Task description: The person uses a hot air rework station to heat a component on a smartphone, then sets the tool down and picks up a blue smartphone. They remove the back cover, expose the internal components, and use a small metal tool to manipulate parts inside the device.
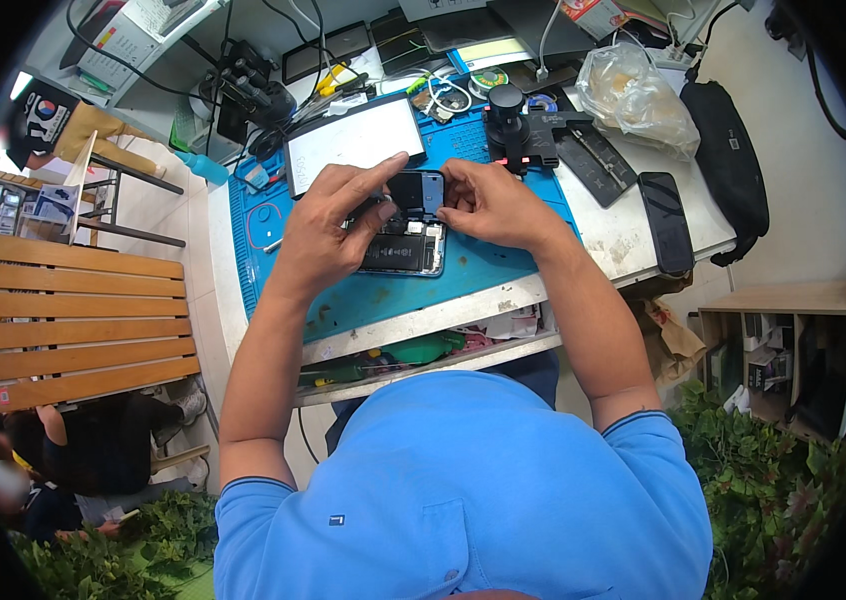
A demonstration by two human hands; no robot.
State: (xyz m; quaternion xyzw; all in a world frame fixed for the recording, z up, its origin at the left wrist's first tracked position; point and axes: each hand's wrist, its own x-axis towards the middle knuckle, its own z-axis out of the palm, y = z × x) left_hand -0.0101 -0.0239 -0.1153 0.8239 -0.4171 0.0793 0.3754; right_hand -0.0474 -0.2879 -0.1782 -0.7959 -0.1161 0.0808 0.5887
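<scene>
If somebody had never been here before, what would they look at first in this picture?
Probably the big bright blue shirt at the bottom middle. Next, their eyes might go up to the opened phone, its insides showing, between the left hand and right hand over a blue mat. The slatted wooden bench on the left stands out too.
</scene>
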